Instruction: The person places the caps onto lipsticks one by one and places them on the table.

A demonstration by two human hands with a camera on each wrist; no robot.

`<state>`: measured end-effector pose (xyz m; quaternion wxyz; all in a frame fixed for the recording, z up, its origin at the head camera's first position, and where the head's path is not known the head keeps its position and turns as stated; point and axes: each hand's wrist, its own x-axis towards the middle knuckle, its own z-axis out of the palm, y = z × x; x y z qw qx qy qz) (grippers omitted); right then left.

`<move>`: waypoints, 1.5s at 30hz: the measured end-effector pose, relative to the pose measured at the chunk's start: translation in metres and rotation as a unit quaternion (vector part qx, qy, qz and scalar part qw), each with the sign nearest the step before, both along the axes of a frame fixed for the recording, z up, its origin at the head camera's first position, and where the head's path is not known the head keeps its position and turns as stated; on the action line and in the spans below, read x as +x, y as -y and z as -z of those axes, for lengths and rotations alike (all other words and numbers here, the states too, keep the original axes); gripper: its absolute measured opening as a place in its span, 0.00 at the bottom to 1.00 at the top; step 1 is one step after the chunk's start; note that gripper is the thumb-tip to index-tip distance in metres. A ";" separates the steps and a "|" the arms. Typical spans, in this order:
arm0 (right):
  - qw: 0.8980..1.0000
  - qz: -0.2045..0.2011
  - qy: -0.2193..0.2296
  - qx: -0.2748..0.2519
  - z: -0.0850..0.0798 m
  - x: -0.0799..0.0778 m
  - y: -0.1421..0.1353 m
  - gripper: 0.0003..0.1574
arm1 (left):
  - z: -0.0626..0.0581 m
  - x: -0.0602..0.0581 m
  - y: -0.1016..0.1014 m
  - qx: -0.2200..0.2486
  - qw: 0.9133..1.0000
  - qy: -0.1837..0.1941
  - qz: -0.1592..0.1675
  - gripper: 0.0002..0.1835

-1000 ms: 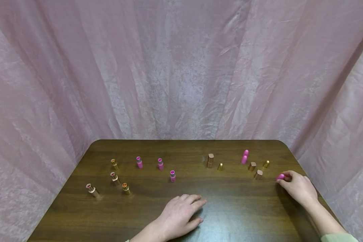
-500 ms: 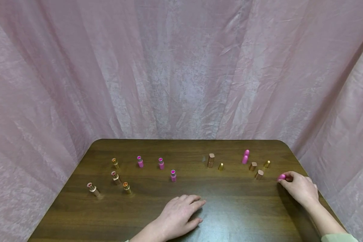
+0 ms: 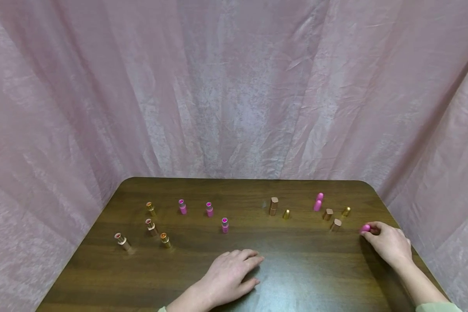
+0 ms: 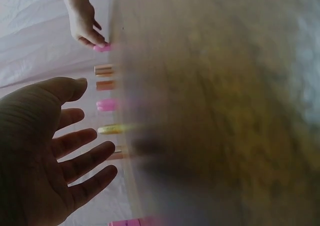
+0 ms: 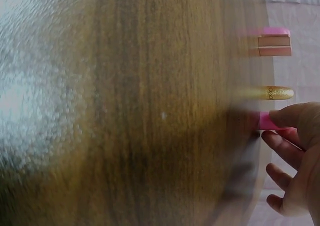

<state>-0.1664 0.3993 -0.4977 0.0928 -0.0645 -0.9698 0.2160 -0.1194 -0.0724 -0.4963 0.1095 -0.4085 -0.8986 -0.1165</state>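
My right hand (image 3: 390, 243) is at the right side of the table, with thumb and finger pinching a pink lipstick cap (image 3: 365, 228). In the right wrist view the pinched cap (image 5: 266, 120) stands at the tabletop, partly covered by the thumb. My left hand (image 3: 232, 275) lies palm down over the table's front middle, fingers spread and holding nothing. Near the right hand are a gold cap (image 3: 346, 211) and two rose-gold caps, one in front (image 3: 336, 225) and one behind (image 3: 328, 214). Two more pink caps (image 3: 317, 205) stand behind those.
A capped rose-gold lipstick (image 3: 273, 206) stands right of centre beside a small gold cap (image 3: 286, 214). To the left stand several uncapped tubes: pink tubes (image 3: 225, 225), gold tubes (image 3: 165, 241) and rose-gold tubes (image 3: 123, 242). Pink curtains (image 3: 234, 95) hang behind the wooden table (image 3: 296, 268).
The head view has shifted slightly, so the objects appear a little further right. Both hands keep their poses; the right still pinches the pink lipstick cap in the same spot.
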 end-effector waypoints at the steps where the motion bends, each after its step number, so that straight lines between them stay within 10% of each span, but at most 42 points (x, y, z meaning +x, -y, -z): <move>1: 1.000 0.001 -0.001 -0.003 0.000 0.000 0.000 0.26 | -0.001 -0.001 0.001 0.000 1.000 -0.001 -0.002 0.27; 13: 0.996 0.006 -0.005 -0.084 -0.007 0.006 -0.001 0.30 | -0.012 -0.013 0.026 0.072 0.991 0.049 -0.098 0.21; 26: 0.940 -0.003 -0.042 -0.338 -0.033 0.018 0.016 0.25 | -0.008 -0.046 0.062 0.210 0.926 0.141 -0.279 0.21; 45: 0.915 -0.004 -0.002 -0.403 -0.051 0.026 0.053 0.31 | 0.009 -0.073 0.047 0.179 0.921 0.126 -0.322 0.17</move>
